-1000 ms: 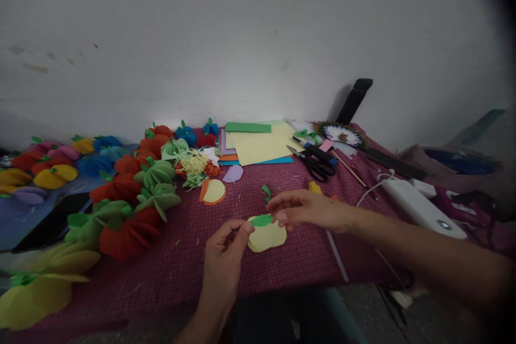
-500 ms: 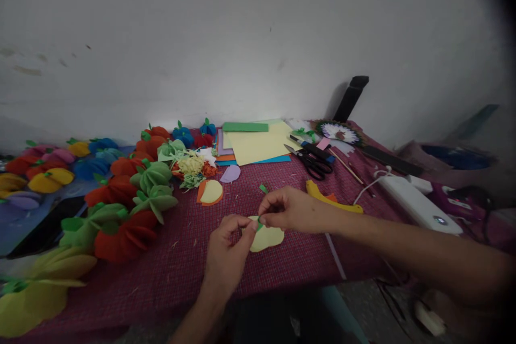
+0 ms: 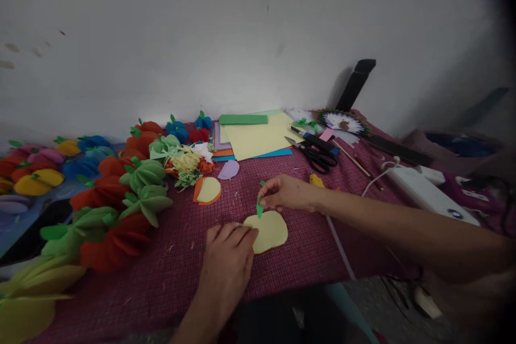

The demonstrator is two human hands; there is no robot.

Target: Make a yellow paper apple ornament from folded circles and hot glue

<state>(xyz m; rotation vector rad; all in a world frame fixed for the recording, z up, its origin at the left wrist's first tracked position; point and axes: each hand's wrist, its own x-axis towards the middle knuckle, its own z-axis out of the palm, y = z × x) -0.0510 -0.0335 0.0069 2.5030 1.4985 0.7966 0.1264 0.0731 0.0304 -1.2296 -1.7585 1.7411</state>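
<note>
A pale yellow paper cutout [image 3: 272, 234] with a wavy, rounded outline lies on the checked cloth in front of me. My left hand [image 3: 230, 252] is at its left edge, fingers together with the tips holding that edge; the thumb is hidden. Above the cutout's top edge, my right hand [image 3: 282, 193] pinches a small green paper piece [image 3: 259, 208] between thumb and fingers. The lower tip of the green piece hangs by the cutout's upper edge. Whether the two touch, I cannot tell.
Folded paper pumpkins [image 3: 108, 193] in several colours crowd the left side. Paper sheets [image 3: 253, 137] and black scissors [image 3: 312, 156] lie at the back. A yellow object [image 3: 316, 180] is partly behind my right arm. A white device [image 3: 433, 193] with a cable lies at right.
My right hand has lifted the green piece up, away from the left fingertips. My left hand has turned palm-down onto the cutout's left edge. The camera view has shifted slightly.
</note>
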